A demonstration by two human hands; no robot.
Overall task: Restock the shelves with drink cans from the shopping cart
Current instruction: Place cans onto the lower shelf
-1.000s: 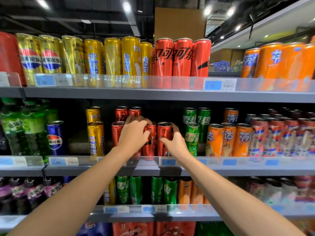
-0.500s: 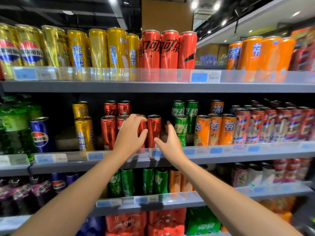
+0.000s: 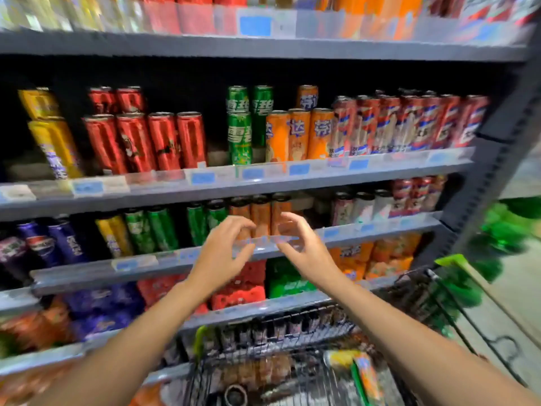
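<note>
Left hand (image 3: 225, 253): empty, fingers loosely curled, thumb and fingertips apart, raised in front of the lower can shelf (image 3: 96, 272). Right hand (image 3: 304, 244): likewise empty, fingers spread and lightly bent, facing the left hand, with a gap between the two. Neither touches a can. Judged posture: hands free and lowered toward the cart, as suits reaching for more stock.

Red cans (image 3: 146, 142): four upright in the front row of the middle shelf (image 3: 263, 183), just behind its clear price rail, two more behind; faced forward for display. Green cans (image 3: 240, 139) and orange cans (image 3: 298, 134) stand just beside them to the right.

Shopping cart (image 3: 292, 361): wire basket at the foot of the shelving, under the forearms; the stock to be shelved lies in it.

Hard to make out: the whole view is motion-blurred. Cart contents read as mixed packaging only; cans there cannot be counted. Top shelf cut off at the frame edge; labels illegible.
</note>
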